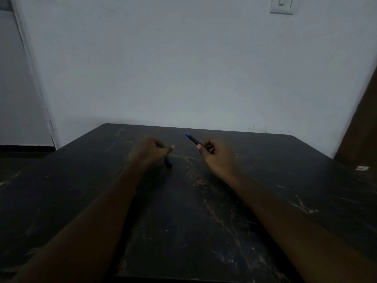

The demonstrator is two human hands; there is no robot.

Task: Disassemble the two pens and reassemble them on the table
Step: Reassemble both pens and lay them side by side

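My right hand (218,154) is closed around a dark pen with a blue tip (191,138); the pen sticks out up and to the left, above the table. My left hand (150,151) is curled, thumb and fingers pinched, and a dark pen piece (168,162) pokes out below it with its end touching or close to the black table (183,211). Most of that piece is hidden by the fingers. The two hands are apart, about a hand's width between them.
The scratched black table stands against a pale wall (193,68). A small white object (362,168) lies near the table's right edge. A brown panel (363,119) rises at the right, and a light switch (282,5) is on the wall.
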